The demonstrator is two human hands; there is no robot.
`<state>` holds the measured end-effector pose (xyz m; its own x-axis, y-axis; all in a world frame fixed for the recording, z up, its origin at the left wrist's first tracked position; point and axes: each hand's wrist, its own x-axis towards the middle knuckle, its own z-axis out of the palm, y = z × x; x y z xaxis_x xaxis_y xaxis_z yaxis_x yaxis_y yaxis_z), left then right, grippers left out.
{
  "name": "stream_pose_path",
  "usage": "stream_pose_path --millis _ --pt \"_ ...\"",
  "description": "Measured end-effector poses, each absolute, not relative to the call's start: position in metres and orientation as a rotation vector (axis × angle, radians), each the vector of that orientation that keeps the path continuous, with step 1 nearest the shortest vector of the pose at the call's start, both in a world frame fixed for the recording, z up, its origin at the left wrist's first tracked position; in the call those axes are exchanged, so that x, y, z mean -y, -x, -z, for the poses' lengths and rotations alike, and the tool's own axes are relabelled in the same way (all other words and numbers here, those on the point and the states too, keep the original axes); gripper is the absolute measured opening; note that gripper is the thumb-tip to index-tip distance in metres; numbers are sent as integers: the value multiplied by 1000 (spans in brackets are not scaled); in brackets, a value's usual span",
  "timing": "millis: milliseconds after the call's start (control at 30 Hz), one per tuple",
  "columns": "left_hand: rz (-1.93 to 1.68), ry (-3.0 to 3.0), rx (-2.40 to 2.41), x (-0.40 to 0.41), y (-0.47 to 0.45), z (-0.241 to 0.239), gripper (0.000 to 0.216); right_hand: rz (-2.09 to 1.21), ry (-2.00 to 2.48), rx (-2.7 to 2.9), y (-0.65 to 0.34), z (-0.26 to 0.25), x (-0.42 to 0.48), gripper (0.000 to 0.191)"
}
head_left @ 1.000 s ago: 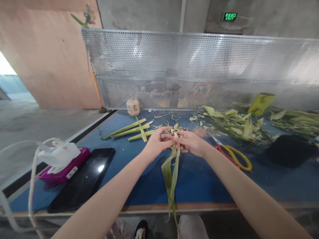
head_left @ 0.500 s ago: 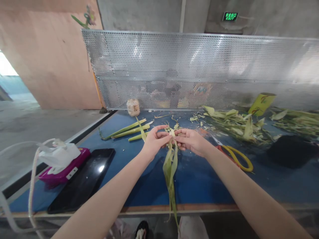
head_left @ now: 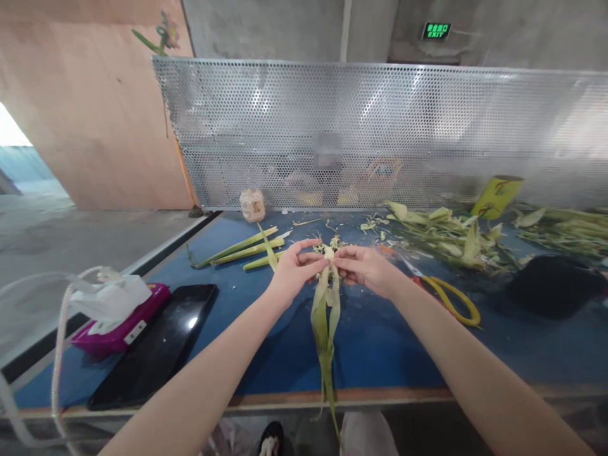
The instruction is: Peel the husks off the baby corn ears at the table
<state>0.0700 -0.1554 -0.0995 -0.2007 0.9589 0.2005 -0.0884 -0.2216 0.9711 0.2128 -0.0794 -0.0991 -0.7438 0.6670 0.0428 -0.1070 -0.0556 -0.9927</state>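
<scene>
My left hand [head_left: 293,273] and my right hand [head_left: 365,270] meet above the middle of the blue table [head_left: 380,342]. Both pinch the top end of a bundle of long green leaf strips [head_left: 325,320]. The strips hang down from my fingers and trail past the table's front edge. A small heap of leaf scraps [head_left: 332,244] lies just behind my hands. Three green stalks [head_left: 242,247] lie to the left of my left hand.
Yellow-handled scissors [head_left: 446,294] lie right of my right hand. More husk leaves [head_left: 446,234] and a black object [head_left: 546,285] are further right. A black phone [head_left: 152,345] and a magenta tissue pack [head_left: 118,313] sit at left. A perforated metal screen [head_left: 380,133] backs the table.
My hands have lifted the leaf bundle's top end slightly and drawn the strips closer together. The strips now hang narrower and straighter.
</scene>
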Motion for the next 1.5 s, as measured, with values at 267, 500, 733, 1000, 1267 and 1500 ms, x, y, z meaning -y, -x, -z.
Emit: stream_pose_path --millis 267,500,733,1000,1267,1500 --pt "-1565 -1156 -1176 155 -71 98 49 -1707 618 1768 -213 102 79 24" --pt "-1667 -1114 -1198 152 -69 102 45 -1526 688 1835 -213 98 79 24" --pt "-1709 -1055 -1188 153 -70 98 45 -1641 664 1862 -212 100 80 28" --pt "-1678 -1121 -1219 153 -69 99 43 -1347 730 1941 -213 100 79 24" --pt "-1816 -1135 -1379 154 -65 100 36 -1719 535 1632 -224 83 81 26" --pt "-1857 -1170 -1432 154 -65 100 35 -1854 415 1671 -236 75 86 35"
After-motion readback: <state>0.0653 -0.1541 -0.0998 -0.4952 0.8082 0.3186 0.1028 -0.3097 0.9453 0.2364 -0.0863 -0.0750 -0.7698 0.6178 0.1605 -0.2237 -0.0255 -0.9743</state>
